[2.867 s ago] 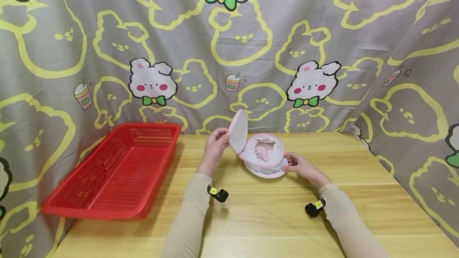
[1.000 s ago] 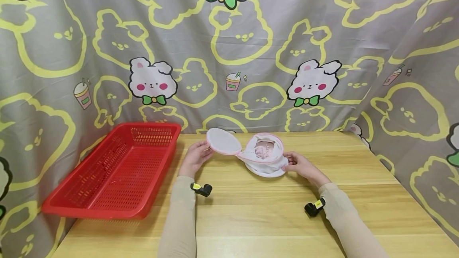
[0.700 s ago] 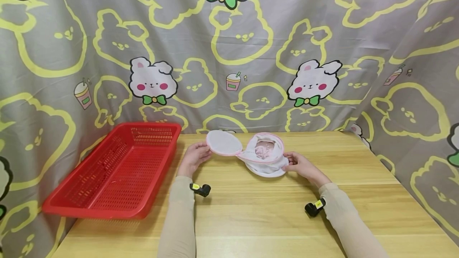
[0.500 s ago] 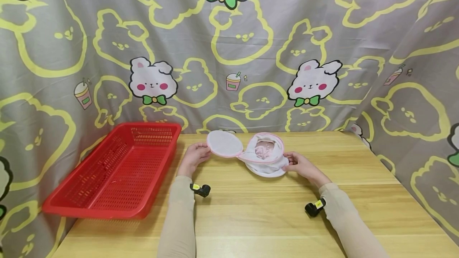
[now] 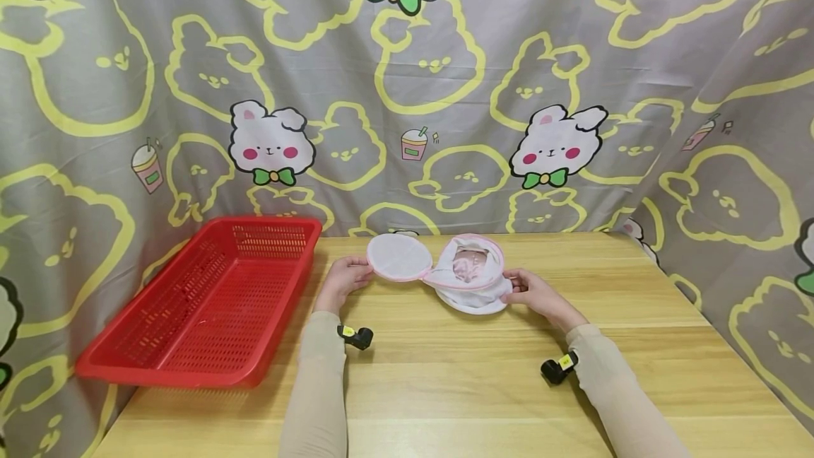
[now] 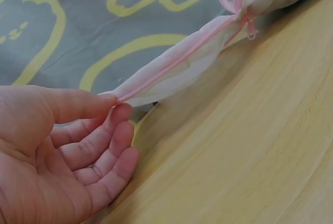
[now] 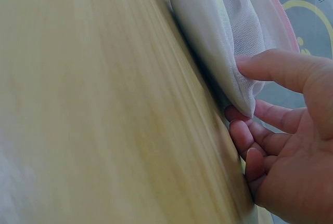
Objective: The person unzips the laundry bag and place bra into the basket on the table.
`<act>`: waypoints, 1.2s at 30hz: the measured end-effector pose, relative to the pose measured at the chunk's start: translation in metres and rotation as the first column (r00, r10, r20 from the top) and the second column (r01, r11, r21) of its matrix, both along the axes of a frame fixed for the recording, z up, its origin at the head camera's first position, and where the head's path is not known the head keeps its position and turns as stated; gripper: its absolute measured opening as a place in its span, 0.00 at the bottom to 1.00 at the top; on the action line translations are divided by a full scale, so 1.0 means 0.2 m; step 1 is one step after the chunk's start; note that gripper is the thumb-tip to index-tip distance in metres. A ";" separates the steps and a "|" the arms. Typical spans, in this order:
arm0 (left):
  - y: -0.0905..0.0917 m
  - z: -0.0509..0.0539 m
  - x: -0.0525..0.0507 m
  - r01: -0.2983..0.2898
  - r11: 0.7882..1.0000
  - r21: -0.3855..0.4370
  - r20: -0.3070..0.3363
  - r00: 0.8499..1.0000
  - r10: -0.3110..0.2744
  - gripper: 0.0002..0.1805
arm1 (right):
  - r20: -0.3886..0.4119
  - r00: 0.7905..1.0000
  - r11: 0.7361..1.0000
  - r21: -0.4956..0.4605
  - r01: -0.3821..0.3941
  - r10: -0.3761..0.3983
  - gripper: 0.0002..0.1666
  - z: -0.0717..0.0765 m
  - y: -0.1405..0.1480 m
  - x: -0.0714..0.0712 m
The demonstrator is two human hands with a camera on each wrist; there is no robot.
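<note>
Where the bag (image 5: 469, 297) is sitting: on the table (image 5: 445, 394).
Lid (image 5: 399, 257): is standing open at the bag's left.
Left hand (image 5: 342, 283): fingers, nearly together, are pinching the lid's outer edge.
Right hand (image 5: 537, 297): fingers, barely apart, are pinching the bag's lower right edge.
Basket (image 5: 159, 377): is lying well left of the bag.

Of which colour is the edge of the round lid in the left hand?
Pink; the edge shows best in the left wrist view.

Tbl (image 5: 445, 387): light wood-grain top, planks running side to side. Red basket (image 5: 172, 377) sits on it, overhanging one edge. White mesh bag (image 5: 472, 297) w/ pink trim rests R of basket, apart from it, approx. level w/ its far half.
</note>
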State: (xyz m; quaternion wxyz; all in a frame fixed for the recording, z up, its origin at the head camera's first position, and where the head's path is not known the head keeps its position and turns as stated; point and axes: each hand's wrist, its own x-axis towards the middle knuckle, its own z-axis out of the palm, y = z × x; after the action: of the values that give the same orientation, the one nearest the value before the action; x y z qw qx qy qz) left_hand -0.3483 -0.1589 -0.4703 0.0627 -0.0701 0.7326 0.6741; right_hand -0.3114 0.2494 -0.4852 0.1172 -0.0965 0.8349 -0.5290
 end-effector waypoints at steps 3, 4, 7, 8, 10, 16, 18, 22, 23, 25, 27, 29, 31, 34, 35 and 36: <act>0.00 0.00 0.00 0.001 1.000 -0.018 0.006 1.000 -0.001 0.15 | -0.002 1.000 1.000 0.004 -0.003 0.003 0.40 0.00 0.00 0.00; -0.01 0.00 0.00 0.003 1.000 -0.025 0.006 1.000 -0.003 0.15 | -0.002 1.000 1.000 0.006 -0.003 0.003 0.40 0.00 0.00 0.00; -0.01 0.00 0.01 0.017 0.999 -0.042 0.007 1.000 -0.016 0.15 | -0.004 1.000 1.000 0.010 0.000 0.000 0.40 0.00 0.00 0.00; -0.02 0.00 0.01 0.019 0.999 -0.045 0.010 1.000 -0.018 0.15 | -0.004 1.000 1.000 0.011 0.001 -0.001 0.40 0.00 0.00 0.00; -0.02 0.00 0.01 0.019 0.999 -0.044 0.017 1.000 -0.018 0.16 | -0.005 1.000 1.000 0.013 0.004 -0.004 0.40 0.00 0.00 -0.01; -0.03 0.01 0.01 0.003 0.999 -0.046 0.034 0.999 -0.002 0.16 | -0.014 1.000 1.000 0.017 0.012 -0.011 0.40 0.00 0.00 -0.01; -0.04 0.02 0.01 -0.004 0.999 -0.050 0.034 0.999 0.006 0.16 | -0.018 1.000 1.000 0.016 0.011 -0.011 0.40 -0.01 0.00 -0.02; -0.05 0.03 0.01 -0.018 0.999 -0.045 0.043 0.999 0.020 0.16 | -0.022 1.000 1.000 0.015 0.007 -0.006 0.40 -0.01 0.00 -0.02; -0.05 0.03 0.01 -0.019 0.999 -0.043 0.046 0.999 0.021 0.16 | -0.023 1.000 1.000 0.015 0.007 -0.006 0.40 -0.01 0.00 -0.02; -0.05 0.04 0.01 -0.023 0.999 -0.043 0.055 0.998 0.025 0.17 | -0.024 1.000 1.000 0.017 0.006 -0.006 0.40 -0.01 0.00 -0.02; -0.06 0.04 0.02 -0.023 0.999 -0.046 0.059 0.998 0.026 0.17 | -0.024 1.000 1.000 0.017 0.007 -0.006 0.40 -0.02 0.00 -0.02; -0.06 0.05 0.02 -0.026 0.998 -0.052 0.064 0.998 0.029 0.16 | -0.023 1.000 1.000 0.018 0.005 -0.005 0.40 -0.02 0.00 -0.02; -0.06 0.06 0.02 -0.027 0.998 -0.058 0.061 0.998 0.031 0.16 | -0.021 1.000 1.000 0.018 0.006 -0.005 0.40 -0.02 0.00 -0.02; -0.06 0.07 0.02 -0.035 0.997 -0.068 0.056 0.998 0.038 0.16 | -0.018 1.000 1.000 0.015 0.007 -0.007 0.40 -0.01 0.01 -0.01; -0.06 0.08 0.02 -0.039 0.997 -0.068 0.052 0.998 0.043 0.16 | -0.018 1.000 1.000 0.013 0.007 -0.006 0.40 -0.01 0.01 -0.01; -0.06 0.08 0.02 -0.042 0.997 -0.070 0.047 0.998 0.045 0.16 | -0.018 1.000 1.000 0.011 0.007 -0.007 0.40 -0.01 0.01 -0.01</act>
State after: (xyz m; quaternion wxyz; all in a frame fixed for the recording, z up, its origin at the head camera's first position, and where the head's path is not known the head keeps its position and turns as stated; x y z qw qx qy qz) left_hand -0.3436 -0.1704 -0.4543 0.0631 -0.1045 0.7522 0.6476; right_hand -0.3137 0.2506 -0.4882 0.1084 -0.0974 0.8393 -0.5237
